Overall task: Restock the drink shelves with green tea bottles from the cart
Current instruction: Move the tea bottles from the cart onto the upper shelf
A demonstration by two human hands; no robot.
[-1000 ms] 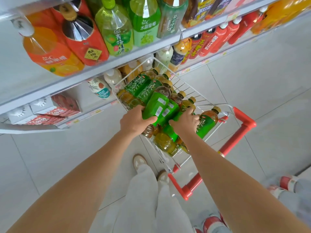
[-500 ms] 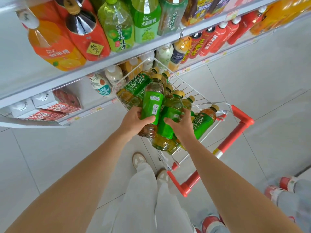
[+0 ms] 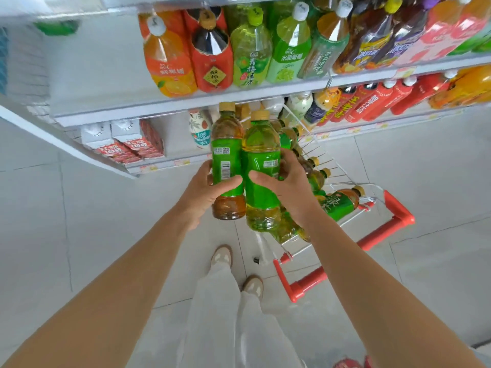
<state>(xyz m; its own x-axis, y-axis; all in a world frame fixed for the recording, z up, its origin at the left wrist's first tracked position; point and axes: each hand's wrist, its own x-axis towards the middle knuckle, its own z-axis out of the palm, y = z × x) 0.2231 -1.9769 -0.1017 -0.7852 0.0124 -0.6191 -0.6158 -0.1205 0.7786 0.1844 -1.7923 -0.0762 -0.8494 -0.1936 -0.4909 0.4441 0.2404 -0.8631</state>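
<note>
both arms reached forward, nearly straight, with the hands raised side by side above the cart [image 3: 398,219]. the left hand [image 3: 202,192] wrapped its fingers round the darker green tea bottle [image 3: 227,166], thumb across the label. the right hand [image 3: 287,181] clasped the lighter green tea bottle [image 3: 261,171] the same way. the two bottles stood upright and touching, just before the lower shelf [image 3: 159,112]. more green tea bottles [image 3: 340,205] lay in the cart's wire basket.

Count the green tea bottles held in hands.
2. The left bottle sits in the left hand, the right bottle in the right hand; more lie in the cart, uncounted.
</note>
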